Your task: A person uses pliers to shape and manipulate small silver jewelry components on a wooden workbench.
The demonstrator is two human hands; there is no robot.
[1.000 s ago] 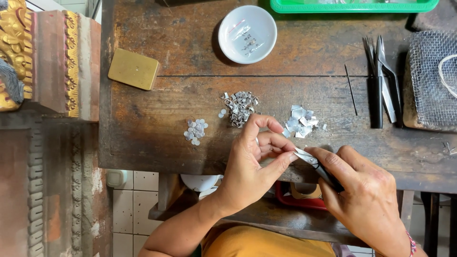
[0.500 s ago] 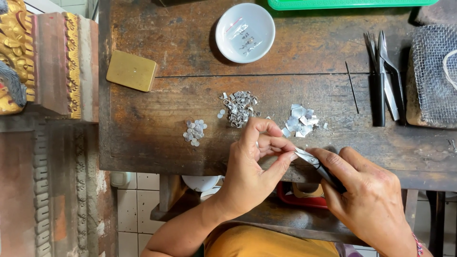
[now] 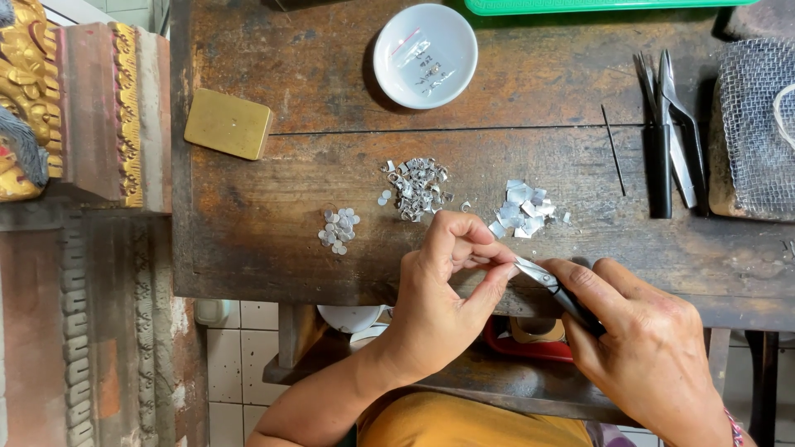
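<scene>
My left hand (image 3: 443, 290) pinches a tiny silver piece between thumb and fingertips at the near edge of the dark wooden workbench (image 3: 273, 165). My right hand (image 3: 642, 352) grips small pliers (image 3: 551, 285) whose metal tip meets the piece at my left fingertips. Just beyond the hands lie three small heaps: round silver discs (image 3: 339, 228), curled silver bits (image 3: 416, 187) and flat silver scraps (image 3: 522, 209).
A white bowl (image 3: 425, 55) with a few metal bits sits at the back. A brass block (image 3: 228, 123) lies at the left. Pliers and tweezers (image 3: 669, 132), a thin wire (image 3: 614, 149) and a wire mesh pad (image 3: 758, 124) lie at the right. A green tray (image 3: 596, 6) borders the far edge.
Both hands stay at the bench's near edge with the pliers tip at my left fingertips; only slight finger shifts show.
</scene>
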